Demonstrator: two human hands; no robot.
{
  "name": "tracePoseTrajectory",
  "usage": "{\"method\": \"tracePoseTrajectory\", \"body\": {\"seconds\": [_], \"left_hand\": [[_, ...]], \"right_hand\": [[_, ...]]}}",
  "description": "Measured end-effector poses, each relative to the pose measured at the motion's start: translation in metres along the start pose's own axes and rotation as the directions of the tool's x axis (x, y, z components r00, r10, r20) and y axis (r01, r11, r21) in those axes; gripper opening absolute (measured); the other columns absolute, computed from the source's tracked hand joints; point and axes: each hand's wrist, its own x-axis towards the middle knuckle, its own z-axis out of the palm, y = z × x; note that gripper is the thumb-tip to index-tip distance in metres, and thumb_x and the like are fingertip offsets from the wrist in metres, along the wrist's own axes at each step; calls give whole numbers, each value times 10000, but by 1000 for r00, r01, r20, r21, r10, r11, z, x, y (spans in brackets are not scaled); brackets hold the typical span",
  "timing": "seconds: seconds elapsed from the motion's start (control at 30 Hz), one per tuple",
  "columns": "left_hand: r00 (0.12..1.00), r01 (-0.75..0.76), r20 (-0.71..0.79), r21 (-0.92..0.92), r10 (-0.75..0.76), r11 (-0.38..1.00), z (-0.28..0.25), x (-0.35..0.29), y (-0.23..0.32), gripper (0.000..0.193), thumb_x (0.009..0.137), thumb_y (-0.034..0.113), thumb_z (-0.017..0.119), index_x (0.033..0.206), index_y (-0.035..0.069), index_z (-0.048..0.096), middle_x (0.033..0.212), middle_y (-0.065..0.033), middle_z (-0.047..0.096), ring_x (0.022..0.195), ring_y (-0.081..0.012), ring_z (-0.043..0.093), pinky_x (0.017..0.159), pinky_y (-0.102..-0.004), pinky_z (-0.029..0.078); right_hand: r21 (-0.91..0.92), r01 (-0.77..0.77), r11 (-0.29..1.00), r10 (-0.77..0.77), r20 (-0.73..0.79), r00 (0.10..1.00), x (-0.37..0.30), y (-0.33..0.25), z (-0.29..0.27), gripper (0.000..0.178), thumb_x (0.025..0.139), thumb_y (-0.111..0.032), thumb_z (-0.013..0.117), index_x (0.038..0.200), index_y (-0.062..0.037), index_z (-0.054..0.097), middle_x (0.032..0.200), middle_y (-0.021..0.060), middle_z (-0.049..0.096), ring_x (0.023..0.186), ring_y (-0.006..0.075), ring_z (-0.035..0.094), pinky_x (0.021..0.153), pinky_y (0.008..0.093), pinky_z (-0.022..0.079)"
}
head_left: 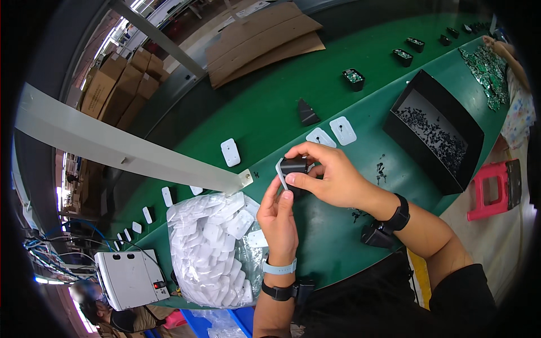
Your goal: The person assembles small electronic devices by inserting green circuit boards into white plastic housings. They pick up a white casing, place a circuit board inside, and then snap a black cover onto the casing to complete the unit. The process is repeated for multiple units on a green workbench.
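Observation:
Over the near green table, my right hand [336, 179] grips a small black plastic housing [294, 165] between thumb and fingers. A white plastic cover plate [280, 174] lies against the housing's left side. My left hand [277, 225] pinches that plate from below with thumb and fingertips. Whether the two parts are fully seated cannot be seen. Just beyond my hands lie two white cover plates [343, 130], each with a small dark piece on it. To the left of my left hand, a clear plastic bag [248, 256] holds a heap of white cover plates [205, 242].
A black box [476, 135] of small dark parts stands at right. On the green belt [265, 107] are black housings with circuit boards [353, 79] and white-covered units [230, 152]. A white metal post [129, 141] crosses the left. Another person's hand [499, 48] is near piled circuit boards [486, 73].

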Motion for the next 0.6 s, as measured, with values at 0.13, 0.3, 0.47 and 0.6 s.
{"method": "tracePoseTrajectory", "body": {"seconds": [0.13,0.3,0.47,0.6], "left_hand": [[999,-43,-16,92,45,995,-4,0,-1,414,974,43,604,1361,-79,522,1245,-134,633,1115,-175,615,934,-307,503],[996,-82,-13,80,83,993,-1,0,2,409,956,38,625,1338,-80,540,1208,-123,649,1066,-150,618,901,-279,486],[995,-98,13,110,97,989,3,-2,9,400,943,22,621,1322,-79,545,1213,-129,645,1102,-174,614,968,-313,476],[992,-126,26,42,125,991,1,-1,9,366,948,30,603,1294,-73,544,1248,-144,625,1161,-213,603,1017,-350,468]], "right_hand": [[16,25,1000,-25,11,1000,0,2,-1,332,887,-97,748,1175,9,620,1043,79,672,928,127,650,724,268,565],[28,72,997,-72,26,997,0,5,-2,342,876,-114,763,1164,9,625,1059,88,674,916,118,655,708,258,559],[106,52,993,-61,78,995,0,7,-3,340,882,-90,751,1188,-9,626,1092,65,662,968,121,653,753,263,553],[194,13,981,-42,145,988,0,4,-5,349,902,-33,704,1238,-32,607,1190,62,623,1088,129,616,827,276,550]]}}
